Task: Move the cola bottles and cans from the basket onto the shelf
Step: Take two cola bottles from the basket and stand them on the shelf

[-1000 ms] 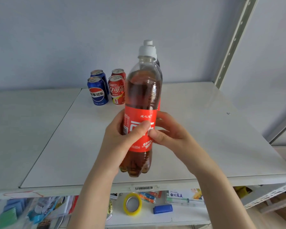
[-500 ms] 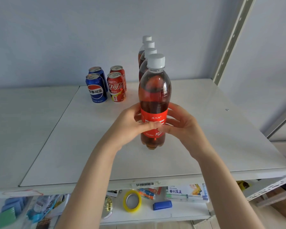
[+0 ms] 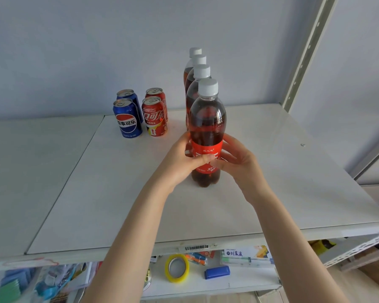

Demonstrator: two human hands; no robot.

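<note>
A cola bottle (image 3: 207,121) with a red label and white cap stands upright on the white shelf (image 3: 271,193). My left hand (image 3: 182,158) grips its label from the left and my right hand (image 3: 236,160) grips it from the right. Behind it three more cola bottles (image 3: 197,73) stand in a row running back to the wall. To the left are two blue cans (image 3: 127,119) and two red cans (image 3: 154,117), in pairs. The basket is out of view.
A metal shelf upright (image 3: 304,53) rises at the back right corner. On the lower shelf lie a yellow tape roll (image 3: 176,267), a blue stapler-like item (image 3: 217,272), pens and packets. A second shelf panel (image 3: 31,171) lies to the left.
The bottle went from held above the front of the shelf to standing on it at the front of the bottle row. Both hands moved forward with it and stay round it.
</note>
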